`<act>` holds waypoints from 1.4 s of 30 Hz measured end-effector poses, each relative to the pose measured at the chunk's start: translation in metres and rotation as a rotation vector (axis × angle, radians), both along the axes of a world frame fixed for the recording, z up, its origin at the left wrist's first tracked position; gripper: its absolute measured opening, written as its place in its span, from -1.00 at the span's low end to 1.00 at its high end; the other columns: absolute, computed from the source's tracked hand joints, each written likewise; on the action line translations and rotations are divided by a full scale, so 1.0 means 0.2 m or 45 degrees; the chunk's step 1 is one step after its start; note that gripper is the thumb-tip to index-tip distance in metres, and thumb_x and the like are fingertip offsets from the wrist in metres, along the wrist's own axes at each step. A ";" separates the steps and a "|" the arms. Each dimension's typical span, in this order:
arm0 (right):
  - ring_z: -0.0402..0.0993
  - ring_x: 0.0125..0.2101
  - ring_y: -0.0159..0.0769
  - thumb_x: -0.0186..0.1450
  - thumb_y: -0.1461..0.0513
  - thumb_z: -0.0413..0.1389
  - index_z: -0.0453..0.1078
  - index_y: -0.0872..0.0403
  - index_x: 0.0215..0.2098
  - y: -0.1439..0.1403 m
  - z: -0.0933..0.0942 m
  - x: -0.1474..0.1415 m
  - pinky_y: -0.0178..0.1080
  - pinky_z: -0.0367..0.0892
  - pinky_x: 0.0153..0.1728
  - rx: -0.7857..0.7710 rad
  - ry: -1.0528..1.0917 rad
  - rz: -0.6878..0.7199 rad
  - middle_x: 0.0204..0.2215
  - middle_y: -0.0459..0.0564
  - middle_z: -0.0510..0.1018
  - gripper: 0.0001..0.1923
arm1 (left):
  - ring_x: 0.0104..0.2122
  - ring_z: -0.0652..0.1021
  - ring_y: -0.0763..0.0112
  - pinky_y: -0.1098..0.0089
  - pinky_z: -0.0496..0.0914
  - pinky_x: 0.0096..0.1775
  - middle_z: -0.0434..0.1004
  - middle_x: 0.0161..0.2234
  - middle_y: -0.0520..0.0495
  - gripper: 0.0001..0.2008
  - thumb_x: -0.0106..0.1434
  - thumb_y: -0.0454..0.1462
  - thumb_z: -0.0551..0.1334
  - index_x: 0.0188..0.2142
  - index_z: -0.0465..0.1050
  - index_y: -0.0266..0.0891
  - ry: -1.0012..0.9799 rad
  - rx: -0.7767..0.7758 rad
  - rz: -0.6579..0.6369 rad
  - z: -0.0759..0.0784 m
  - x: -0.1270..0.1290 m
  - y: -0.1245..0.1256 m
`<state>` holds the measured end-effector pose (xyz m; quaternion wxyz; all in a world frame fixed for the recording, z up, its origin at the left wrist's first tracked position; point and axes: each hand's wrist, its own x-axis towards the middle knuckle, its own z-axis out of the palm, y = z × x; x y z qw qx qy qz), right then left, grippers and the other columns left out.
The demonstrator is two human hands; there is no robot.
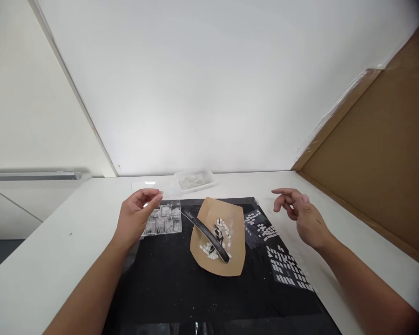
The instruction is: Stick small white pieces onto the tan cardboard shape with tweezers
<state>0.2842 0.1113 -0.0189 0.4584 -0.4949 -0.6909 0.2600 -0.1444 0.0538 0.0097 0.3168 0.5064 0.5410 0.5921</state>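
My left hand [137,212] is raised over the clear compartment box [174,223], thumb and fingertips pinched together. Something tiny and pale may show at the fingertips, too small to make out. To the right, my right hand [302,214] hovers above the white table with its index finger stretched, the other fingers loosely bent and nothing visible in it. Between the hands lies a brown paper tray [235,265] holding small white pieces [223,228] and thin black bits. A long, curved black strip [209,236] with a pale edge rests across the tray.
A black mat [174,284] covers the middle of the white table [31,260]. Dark sheets with rows of white pieces [288,266] lie along its right side. Against the wall stands a translucent tub [195,180]. A cardboard panel [380,139] rises at the right.
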 end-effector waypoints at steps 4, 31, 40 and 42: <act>0.17 -0.46 -0.20 0.51 -0.11 -0.40 0.40 -0.07 0.06 0.00 0.00 0.01 -0.15 0.14 -0.49 -0.023 -0.013 0.001 -0.37 0.06 0.49 -0.38 | -0.18 0.54 0.31 0.29 0.54 -0.18 0.56 -0.13 -0.11 -0.64 0.14 -0.07 0.45 -0.15 0.56 -0.22 -0.091 0.036 -0.037 0.00 0.00 0.00; 0.20 -0.43 -0.18 0.51 -0.11 -0.37 0.38 -0.06 0.06 0.00 0.00 0.01 -0.13 0.19 -0.46 -0.023 -0.004 0.016 -0.38 0.05 0.48 -0.41 | -0.39 0.56 0.33 0.35 0.35 -0.32 0.65 -0.27 0.00 -0.78 0.28 -0.05 0.28 -0.30 0.62 -0.09 1.274 -0.089 0.031 -0.07 -0.20 0.04; 0.20 -0.44 -0.17 0.51 -0.10 -0.37 0.38 -0.05 0.07 0.00 0.00 0.01 -0.13 0.20 -0.46 0.003 -0.004 0.042 -0.38 0.07 0.48 -0.40 | -0.42 0.53 0.30 0.37 0.28 -0.38 0.64 -0.37 0.03 -0.73 0.23 0.04 0.30 -0.37 0.58 -0.06 1.307 -0.187 0.073 -0.07 -0.21 0.04; 0.19 -0.45 -0.18 0.51 -0.10 -0.37 0.38 -0.05 0.07 0.00 0.00 0.01 -0.14 0.19 -0.47 0.001 -0.001 0.047 -0.38 0.07 0.48 -0.41 | -0.43 0.53 0.30 0.37 0.28 -0.38 0.64 -0.36 0.05 -0.74 0.22 0.04 0.31 -0.40 0.57 -0.05 1.304 -0.201 0.068 -0.07 -0.21 0.04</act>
